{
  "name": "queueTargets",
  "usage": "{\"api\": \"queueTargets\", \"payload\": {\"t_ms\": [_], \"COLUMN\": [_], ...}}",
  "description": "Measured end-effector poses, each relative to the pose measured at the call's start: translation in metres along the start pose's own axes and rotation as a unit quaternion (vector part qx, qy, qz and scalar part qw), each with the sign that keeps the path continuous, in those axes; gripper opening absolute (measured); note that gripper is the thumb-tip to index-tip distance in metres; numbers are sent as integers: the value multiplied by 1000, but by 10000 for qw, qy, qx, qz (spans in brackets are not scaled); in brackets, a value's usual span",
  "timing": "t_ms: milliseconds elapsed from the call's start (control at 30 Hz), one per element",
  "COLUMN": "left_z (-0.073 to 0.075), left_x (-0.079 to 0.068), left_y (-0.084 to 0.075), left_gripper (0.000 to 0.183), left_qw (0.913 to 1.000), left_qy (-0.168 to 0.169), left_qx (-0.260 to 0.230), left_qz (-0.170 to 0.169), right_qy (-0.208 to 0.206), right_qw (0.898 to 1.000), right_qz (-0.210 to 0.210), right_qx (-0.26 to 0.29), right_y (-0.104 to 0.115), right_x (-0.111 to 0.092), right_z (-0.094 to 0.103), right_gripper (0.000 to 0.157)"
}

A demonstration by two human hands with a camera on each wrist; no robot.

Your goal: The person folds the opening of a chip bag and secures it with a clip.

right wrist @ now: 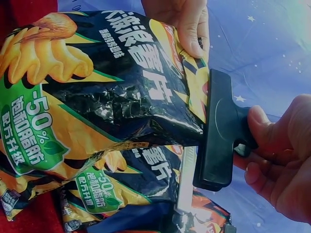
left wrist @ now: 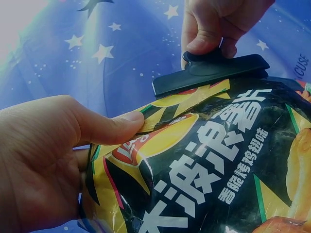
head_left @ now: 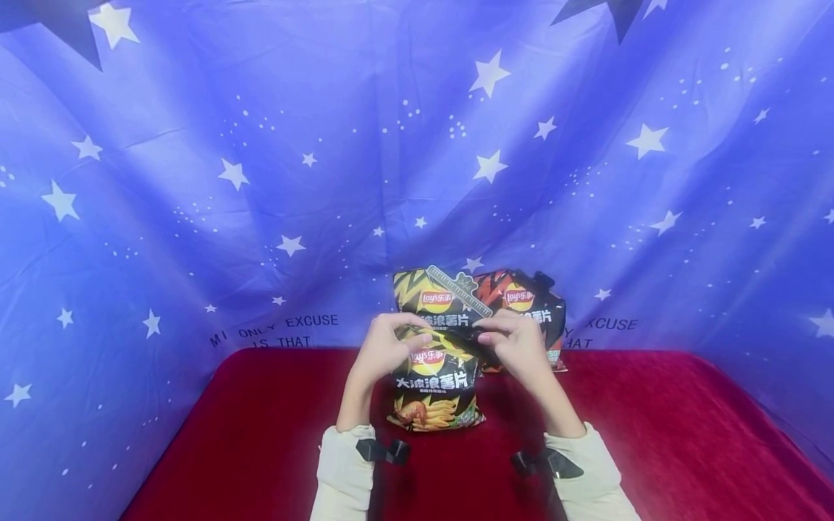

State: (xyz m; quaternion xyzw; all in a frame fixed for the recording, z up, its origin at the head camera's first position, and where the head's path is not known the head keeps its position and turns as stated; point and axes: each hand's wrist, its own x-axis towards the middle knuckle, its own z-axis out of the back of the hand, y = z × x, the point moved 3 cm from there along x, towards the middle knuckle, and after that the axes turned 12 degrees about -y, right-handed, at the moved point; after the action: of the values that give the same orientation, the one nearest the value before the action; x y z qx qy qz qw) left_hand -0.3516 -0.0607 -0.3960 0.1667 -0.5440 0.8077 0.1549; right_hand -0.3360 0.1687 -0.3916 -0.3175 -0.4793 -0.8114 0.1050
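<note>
A yellow and black bag of potato chips [head_left: 433,394] stands near the table's middle, its top folded over. My left hand [left wrist: 53,150] pinches that fold at one end, thumb in front on the yellow strip. My right hand [right wrist: 284,155] grips the handle of a black bag clip [right wrist: 216,131] between thumb and fingers. The clip's long edge lies against the other end of the fold. In the head view my left hand [head_left: 387,347] and right hand [head_left: 517,347] flank the bag top, and the clip is mostly hidden there.
Behind stand a second yellow and black chip bag [head_left: 404,286] with a ruler-patterned clip [head_left: 459,289] across its top and a red and black chip bag [head_left: 521,297] with a black clip [head_left: 543,281]. A red cloth covers the table [head_left: 274,434]; a blue star-printed curtain [head_left: 365,181] hangs behind.
</note>
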Motion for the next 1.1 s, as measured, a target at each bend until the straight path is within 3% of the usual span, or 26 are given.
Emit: {"api": "queueTargets", "payload": {"t_ms": [1100], "left_z": [-2], "left_x": [-3], "left_y": [-9], "left_gripper": [21], "left_qw": [9999], "left_qy": [35], "left_qx": [147], "left_qz": [11], "right_qy": [-30], "right_qw": [9999], "right_qz": [-65], "right_qx": [150], "right_y": [9], "right_x": [-3], "right_z": [-7], "right_gripper": [25]}}
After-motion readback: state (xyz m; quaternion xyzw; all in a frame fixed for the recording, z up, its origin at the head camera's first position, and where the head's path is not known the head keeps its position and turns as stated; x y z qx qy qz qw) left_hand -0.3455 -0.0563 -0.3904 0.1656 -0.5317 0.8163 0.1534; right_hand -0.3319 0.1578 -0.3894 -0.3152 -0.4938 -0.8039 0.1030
